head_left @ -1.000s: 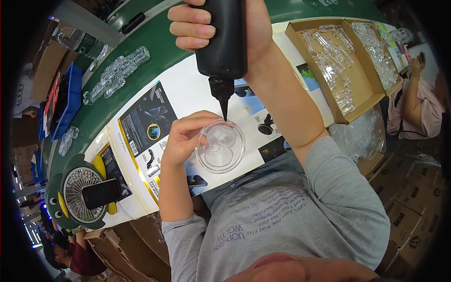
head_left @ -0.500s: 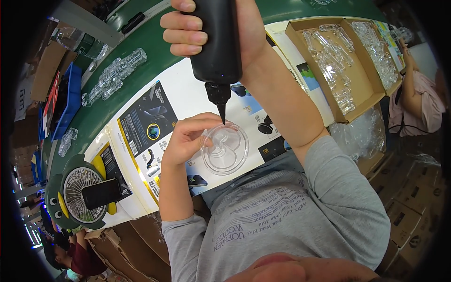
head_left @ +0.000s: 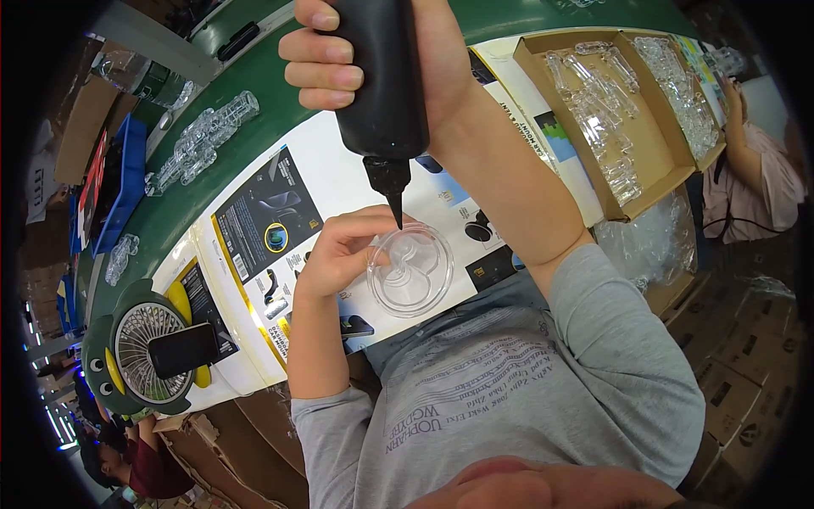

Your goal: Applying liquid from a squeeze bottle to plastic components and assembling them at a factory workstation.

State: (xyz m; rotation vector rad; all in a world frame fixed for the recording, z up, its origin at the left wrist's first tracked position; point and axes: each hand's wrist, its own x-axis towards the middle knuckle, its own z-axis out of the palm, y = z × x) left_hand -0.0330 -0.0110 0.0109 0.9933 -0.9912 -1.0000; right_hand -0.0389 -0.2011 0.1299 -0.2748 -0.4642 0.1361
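Note:
My left hand [head_left: 341, 253] pinches a transparent round plastic piece [head_left: 412, 284] at its left side. The piece has a raised ring rim and a lobed shape within. Wrapped around an upside-down black squeeze bottle [head_left: 381, 85] is my right hand [head_left: 320, 64]. The bottle's narrow black nozzle [head_left: 395, 204] points down, its tip at the far edge of the round piece's rim. Whether any liquid leaves the tip is too small to make out. Below both hands lie printed cardboard packaging sheets [head_left: 267, 204].
Transparent plastic parts fill a cardboard box [head_left: 670, 174] at right; others lie on the green table [head_left: 280, 89]. A small animal-shaped fan [head_left: 140, 348] with a dark rectangular object in front stands at left. A blue tray [head_left: 127, 182] sits beyond it. Another person [head_left: 750, 170] sits at far right.
The bottle has shifted slightly left and its tip a little nearer me. The round piece has moved slightly right and turned in my left hand, along the nozzle tip.

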